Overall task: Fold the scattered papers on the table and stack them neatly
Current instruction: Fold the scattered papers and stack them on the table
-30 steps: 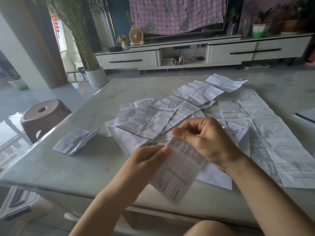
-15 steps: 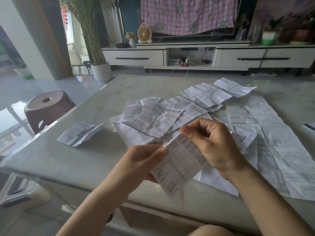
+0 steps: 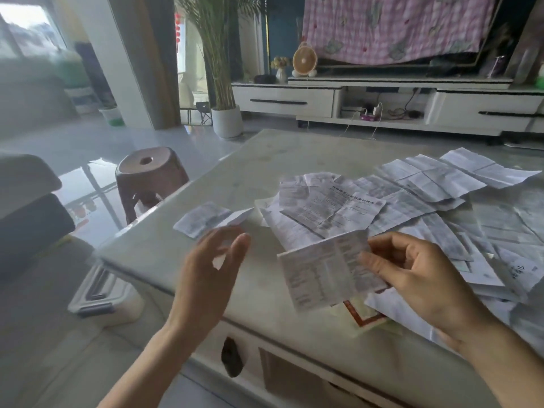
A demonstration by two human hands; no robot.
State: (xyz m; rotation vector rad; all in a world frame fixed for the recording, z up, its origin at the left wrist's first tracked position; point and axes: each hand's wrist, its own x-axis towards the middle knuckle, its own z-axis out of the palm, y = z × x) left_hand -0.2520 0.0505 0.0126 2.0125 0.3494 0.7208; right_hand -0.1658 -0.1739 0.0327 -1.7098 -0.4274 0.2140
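Just ahead of the right hand [image 3: 418, 278], in the head view, a folded leaflet [image 3: 326, 275] is pinched by its right edge between thumb and fingers, held above the table [image 3: 265, 160]. The left hand [image 3: 212, 269] hangs loose and grasps nothing, just short of 1 small folded slip [image 3: 206, 219] lying beyond its fingertips.

The step in hand looks like stacking: the leaflet probably goes onto that slip, which calls for squaring the edges. Beyond the right hand, a heap of unfolded papers [image 3: 412, 195] is not yet folded.

Left of the left hand stands a brown stool [image 3: 150, 172]. Farther off are a white cabinet [image 3: 294, 98], a potted plant [image 3: 226, 120] and a small fan [image 3: 304, 60].
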